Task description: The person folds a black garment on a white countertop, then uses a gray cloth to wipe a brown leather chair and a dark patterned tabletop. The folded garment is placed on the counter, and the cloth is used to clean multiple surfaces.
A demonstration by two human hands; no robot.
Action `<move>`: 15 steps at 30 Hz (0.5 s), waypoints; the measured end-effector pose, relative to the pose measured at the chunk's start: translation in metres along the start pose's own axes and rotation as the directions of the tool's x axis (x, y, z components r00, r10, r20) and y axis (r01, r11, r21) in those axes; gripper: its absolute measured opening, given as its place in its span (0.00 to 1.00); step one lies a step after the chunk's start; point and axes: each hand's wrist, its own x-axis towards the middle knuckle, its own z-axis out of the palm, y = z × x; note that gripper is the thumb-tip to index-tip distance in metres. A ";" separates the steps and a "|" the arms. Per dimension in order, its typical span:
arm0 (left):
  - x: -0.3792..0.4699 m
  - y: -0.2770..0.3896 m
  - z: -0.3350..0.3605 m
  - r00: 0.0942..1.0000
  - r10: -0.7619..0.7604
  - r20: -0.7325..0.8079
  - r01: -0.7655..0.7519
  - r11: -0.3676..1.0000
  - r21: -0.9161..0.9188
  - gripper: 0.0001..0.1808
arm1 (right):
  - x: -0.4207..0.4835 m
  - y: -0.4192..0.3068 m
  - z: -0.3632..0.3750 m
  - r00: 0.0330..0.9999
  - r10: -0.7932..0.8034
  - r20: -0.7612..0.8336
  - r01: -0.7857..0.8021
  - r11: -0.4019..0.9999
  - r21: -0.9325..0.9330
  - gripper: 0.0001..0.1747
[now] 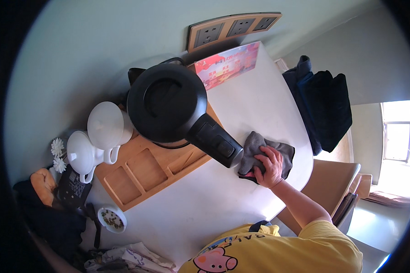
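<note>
My right hand [270, 168] lies over a folded grey cloth [254, 143] on the right part of a white table [256, 95]. The fingers curl into the fabric and press it against the tabletop. A bit of red shows at the cloth's lower edge. Just left of the cloth is the handle end of a black electric kettle [167, 102]. The kettle stands on a wooden tray [123, 186] with recessed compartments. My left hand is out of view.
Two white lidded mugs [106, 124] stand by the tray's left end. Nearby are a white ashtray [112, 219] with small bits in it and a dark box [74, 186]. A printed card [229, 65] stands below wall sockets [237, 29]. A beige chair [331, 181] and dark clothing [323, 109] adjoin the table.
</note>
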 end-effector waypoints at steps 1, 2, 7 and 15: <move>0.001 -0.001 -0.002 1.000 -0.001 -0.001 0.001 1.000 0.006 0.42 | 0.000 0.000 0.000 1.000 0.001 0.003 -0.001 1.000 -0.001 0.25; 0.002 -0.002 -0.002 1.000 -0.005 -0.004 0.005 1.000 0.008 0.42 | 0.000 0.000 0.000 1.000 0.003 0.006 -0.003 1.000 -0.001 0.25; 0.006 -0.007 -0.009 1.000 -0.009 -0.021 0.010 0.999 0.035 0.42 | 0.000 0.000 -0.001 1.000 0.001 -0.001 -0.001 1.000 0.004 0.26; 0.026 -0.026 -0.029 0.998 -0.028 -0.056 0.034 0.995 0.096 0.43 | 0.000 -0.001 0.000 1.000 -0.005 -0.006 0.005 1.000 0.001 0.25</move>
